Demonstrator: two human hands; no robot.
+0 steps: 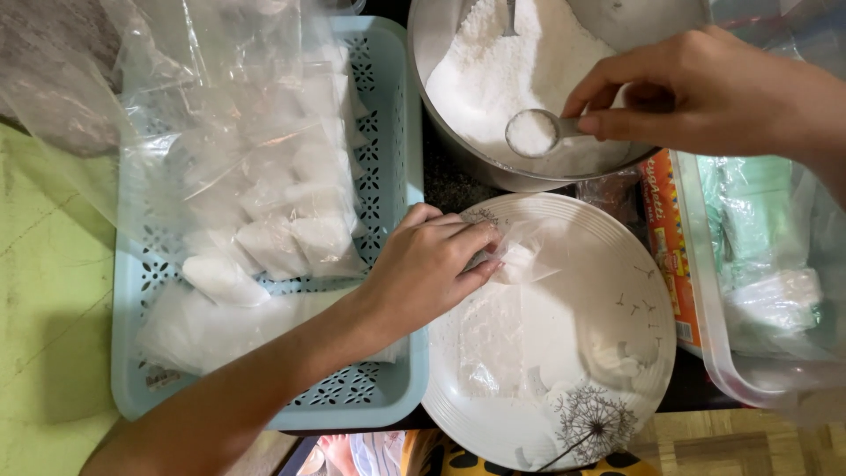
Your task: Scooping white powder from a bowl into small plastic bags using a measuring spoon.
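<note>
Right hand [705, 92] pinching heaped spoon [533, 132] over pot [458, 159]; left hand [432, 264] pinching open bag [520, 256] on plate [617, 264]. Filled packets [264, 238] in basket [392, 388] left of plate; powder remaining.

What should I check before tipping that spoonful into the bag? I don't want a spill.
1. Spoon loaded with white powder: ok.
2. Right hand grips the spoon handle: ok.
3. Left hand holds the bag over the plate: ok.
4. Bag mouth open: cannot tell.
5. Spoon over the bag: not ok, it is above the bowl.
</note>
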